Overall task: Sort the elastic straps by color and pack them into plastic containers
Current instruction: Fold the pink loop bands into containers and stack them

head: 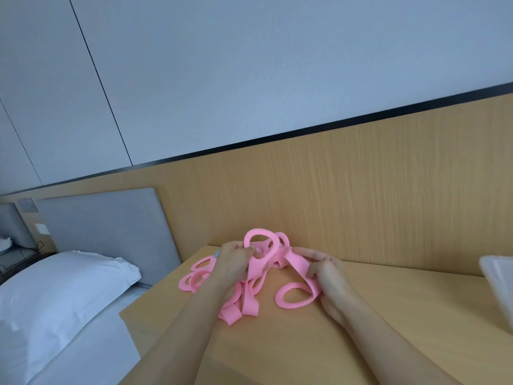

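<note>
Both hands, left hand (231, 262) and right hand (323, 269), pinch tangled pink straps (254, 276) at lower centre, above the table (374, 315). Teasing one loop free slowly should prevent knots tightening.

You've got pink straps (251, 276) on a light, wood-grained table (374, 329), a white pillow (63, 279), a grey headboard (111, 226) and a translucent whitish container (499, 284).

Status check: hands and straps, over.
Left hand and right hand both gripping pink straps. Straps tangled on table. Container at right edge, mostly out of frame; nothing between.
</note>
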Demonstrator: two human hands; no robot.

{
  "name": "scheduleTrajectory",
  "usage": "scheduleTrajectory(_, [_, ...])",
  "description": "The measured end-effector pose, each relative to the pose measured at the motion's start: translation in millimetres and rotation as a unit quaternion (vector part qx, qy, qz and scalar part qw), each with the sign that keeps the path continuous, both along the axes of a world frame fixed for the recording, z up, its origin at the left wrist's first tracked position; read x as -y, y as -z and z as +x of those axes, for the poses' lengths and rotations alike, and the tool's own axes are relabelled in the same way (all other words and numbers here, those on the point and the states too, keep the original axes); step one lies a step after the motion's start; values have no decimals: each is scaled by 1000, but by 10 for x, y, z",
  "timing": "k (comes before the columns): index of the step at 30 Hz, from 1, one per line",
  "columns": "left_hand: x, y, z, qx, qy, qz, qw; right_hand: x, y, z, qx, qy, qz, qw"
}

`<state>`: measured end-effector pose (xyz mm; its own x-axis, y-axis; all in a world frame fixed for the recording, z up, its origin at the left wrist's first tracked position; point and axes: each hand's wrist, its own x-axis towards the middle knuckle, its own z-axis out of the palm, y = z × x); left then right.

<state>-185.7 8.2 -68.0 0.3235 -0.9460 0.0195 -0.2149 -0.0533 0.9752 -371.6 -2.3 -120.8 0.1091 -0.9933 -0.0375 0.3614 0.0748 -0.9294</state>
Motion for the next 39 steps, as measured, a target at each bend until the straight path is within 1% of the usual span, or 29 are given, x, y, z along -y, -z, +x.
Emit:
scheduleTrajectory(2, [-15, 45, 14, -26, 7, -3, 1000, 10, -8, -14, 19, 11, 7, 1000])
scheduleTrajectory(5, [-51, 83, 25, -56, 10, -9, 998, 20, -8, -27, 17, 32, 15, 999])
scheduleTrajectory(8, [-65, 82, 17, -57, 22, -16, 998, 40, -20, -33, 67, 30, 29, 997])
scheduleTrajectory(10, [-103, 80, -32, -27, 41, -22, 999, 59, -27, -61, 132, -1, 50, 990])
scheduleTrajectory(12, [-163, 99, -108, 10, 65, -29, 997, 36, -61, -105, 191, -79, 56, 977])
scheduleTrajectory(14, [-204, 120, -181, 53, 94, -37, 993, 2, -87, -126, 220, -139, 53, 964])
scheduleTrajectory(16, [-233, 141, -240, 85, 121, -47, 988, 3, -103, -121, 249, -132, 69, 957])
scheduleTrajectory(19, [-302, 150, -299, 64, 173, -53, 981, 47, -94, -116, 287, -72, 100, 950])
scheduleTrajectory(21, [-336, 187, -303, 63, 229, -50, 970, 79, -81, -118, 299, -58, 104, 947])
scheduleTrajectory(23, [-351, 255, -299, 122, 263, -45, 956, 90, -71, -118, 306, -46, 105, 945])
scheduleTrajectory(25, [-334, 328, -301, 173, 256, -41, 950, 77, -73, -106, 304, -30, 96, 947])
scheduleTrajectory(27, [-310, 348, -280, 172, 219, -56, 959, 72, -78, -82, 252, 6, 72, 965])
scheduleTrajectory(29, [-282, 305, -214, 132, 172, -69, 974, 83, -61, -51, 161, 50, 35, 985])
scheduleTrajectory(30, [-263, 273, -170, 109, 148, -69, 981, 87, -40, -36, 100, 72, 11, 992])
scheduleTrajectory(31, [-242, 241, -122, 90, 127, -65, 986, 88, -15, -23, 13, 101, -30, 994])
scheduleTrajectory(32, [-223, 209, -86, 75, 111, -59, 989, 68, 7, -16, -83, 123, -90, 985])
scheduleTrajectory(33, [-205, 179, -60, 60, 101, -54, 992, 33, 33, -7, -170, 125, -156, 965])
scheduleTrajectory(35, [-178, 120, -39, 28, 84, -49, 995, -40, 86, 18, -302, 70, -269, 912])
scheduleTrajectory(37, [-163, 72, -22, 3, 77, -48, 996, -103, 91, 38, -393, 27, -340, 854])
scheduleTrajectory(39, [-160, 37, 12, -24, 76, -43, 996, -119, 82, 50, -421, 31, -394, 816])
